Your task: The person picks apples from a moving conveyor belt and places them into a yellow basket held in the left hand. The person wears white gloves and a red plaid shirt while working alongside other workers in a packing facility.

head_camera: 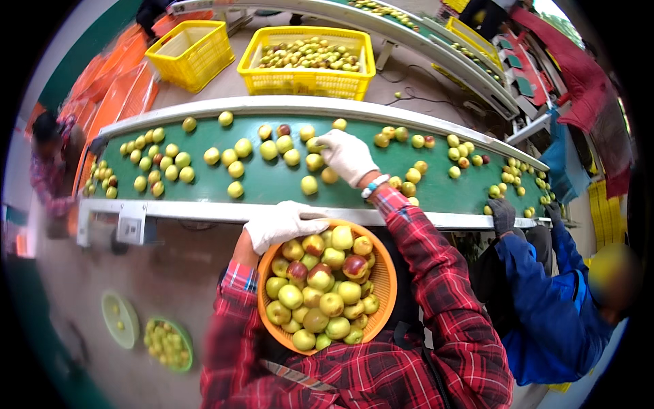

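An orange plastic basket (391, 286) heaped with green and red-brown jujubes (331, 304) sits at my lap, against the near rail of a conveyor. My left hand (283, 225), in a white glove, grips the basket's upper left rim beside that rail. Over the green conveyor belt (271, 191) reaches my right hand (348, 156), also white-gloved, its fingertips closed on a green jujube (312, 145) that they partly cover. Loose jujubes lie around it, among them a yellowish one (329, 175) just below the hand.
Beyond the belt stand a yellow crate (306, 84) of jujubes and another yellow crate (196, 61). A co-worker in blue (552, 312) sits at right, a gloved hand (503, 216) at the belt. Another person (53, 168) is far left. Two green basins (120, 319) (186, 347) stand on the floor.
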The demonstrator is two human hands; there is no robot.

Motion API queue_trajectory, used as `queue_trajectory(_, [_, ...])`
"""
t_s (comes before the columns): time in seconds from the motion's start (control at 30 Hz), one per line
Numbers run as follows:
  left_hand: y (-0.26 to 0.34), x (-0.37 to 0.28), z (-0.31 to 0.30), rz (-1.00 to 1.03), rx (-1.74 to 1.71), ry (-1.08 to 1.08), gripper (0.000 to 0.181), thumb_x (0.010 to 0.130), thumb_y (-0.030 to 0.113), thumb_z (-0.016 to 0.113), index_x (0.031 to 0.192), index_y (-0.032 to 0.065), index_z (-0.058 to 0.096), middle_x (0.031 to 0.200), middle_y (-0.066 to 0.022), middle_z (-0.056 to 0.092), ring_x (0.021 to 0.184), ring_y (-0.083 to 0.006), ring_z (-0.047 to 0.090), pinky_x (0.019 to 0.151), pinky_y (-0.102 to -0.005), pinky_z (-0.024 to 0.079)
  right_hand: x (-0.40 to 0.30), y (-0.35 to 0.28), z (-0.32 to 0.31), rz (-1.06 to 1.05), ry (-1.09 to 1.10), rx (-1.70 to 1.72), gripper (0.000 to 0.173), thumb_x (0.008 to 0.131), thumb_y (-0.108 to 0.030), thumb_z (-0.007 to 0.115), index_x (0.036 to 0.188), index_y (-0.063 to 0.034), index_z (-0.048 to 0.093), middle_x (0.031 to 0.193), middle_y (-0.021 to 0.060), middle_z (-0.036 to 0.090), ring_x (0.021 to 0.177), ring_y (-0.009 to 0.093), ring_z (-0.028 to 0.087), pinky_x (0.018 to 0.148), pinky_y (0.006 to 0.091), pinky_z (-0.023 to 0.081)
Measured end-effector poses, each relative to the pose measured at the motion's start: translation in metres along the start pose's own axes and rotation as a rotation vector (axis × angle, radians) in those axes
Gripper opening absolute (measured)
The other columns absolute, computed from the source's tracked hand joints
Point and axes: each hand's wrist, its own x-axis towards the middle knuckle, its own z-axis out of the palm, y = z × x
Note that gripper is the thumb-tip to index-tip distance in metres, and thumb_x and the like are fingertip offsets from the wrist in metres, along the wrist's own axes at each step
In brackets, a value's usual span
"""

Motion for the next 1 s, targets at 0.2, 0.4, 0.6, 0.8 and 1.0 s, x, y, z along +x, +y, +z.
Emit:
queue_trajectory(0.2, [-0.009, -0.012, 0.0, -0.023, -0.167, 0.057, 0.04, 0.098, 0.021, 0.071, 0.131, -0.0018, 0.067, 0.114, -0.0051, 0.074, 0.102, -0.0107, 0.064, 0.092, -0.0297, 0.053, 0.044, -0.023, 0.039, -0.121, -0.082, -0.217, 0.018, 0.088, -0.018, 0.06, 0.101, -0.0147, 0.073, 0.094, 0.0147, 0.07, 0.092, 0.034, 0.07, 0.077, 0.0461, 0.056])
queue_trajectory(0.4, [0.0, -0.007, 0.003, 0.028, -0.1, 0.037, 0.044, 0.1, 0.029, 0.068, 0.129, -0.0046, 0.067, 0.115, -0.007, 0.073, 0.104, -0.0125, 0.062, 0.092, -0.0292, 0.052, 0.032, -0.011, 0.031, 0.006, -0.219, -0.202, 0.026, 0.094, -0.018, 0.056, 0.114, -0.0193, 0.074, 0.102, 0.014, 0.072, 0.095, 0.033, 0.071, 0.078, 0.0458, 0.055])
queue_trajectory(0.6, [0.001, -0.014, 0.003, 0.008, -0.141, 0.03, 0.043, 0.1, 0.027, 0.067, 0.13, -0.0045, 0.066, 0.118, -0.0082, 0.072, 0.107, -0.0135, 0.063, 0.094, -0.0295, 0.051, 0.022, -0.01, 0.031, 0.057, -0.259, -0.404, 0.02, 0.087, -0.013, 0.062, 0.097, -0.0155, 0.08, 0.094, 0.0146, 0.074, 0.087, 0.033, 0.074, 0.076, 0.0462, 0.057])
queue_trajectory(0.8, [-0.002, -0.009, 0.005, 0.021, -0.149, 0.038, 0.041, 0.099, 0.021, 0.066, 0.132, -0.0037, 0.066, 0.121, -0.0085, 0.072, 0.108, -0.0138, 0.063, 0.094, -0.03, 0.052, 0.002, -0.044, -0.047, 0.019, 0.015, 0.205, 0.024, 0.08, -0.016, 0.069, 0.101, -0.0073, 0.076, 0.096, 0.0188, 0.074, 0.091, 0.036, 0.072, 0.082, 0.0424, 0.057])
queue_trajectory(1.0, [-0.008, -0.014, 0.003, 0.12, -0.156, 0.045, 0.046, 0.097, 0.013, 0.066, 0.139, -0.0031, 0.059, 0.13, -0.0093, 0.067, 0.114, -0.016, 0.063, 0.1, -0.0308, 0.051, -0.071, -0.125, -0.11, -0.351, -0.359, 0.904, 0.031, 0.08, -0.021, 0.073, 0.106, -0.0046, 0.072, 0.102, 0.0142, 0.072, 0.1, 0.03, 0.068, 0.091, 0.0368, 0.054])
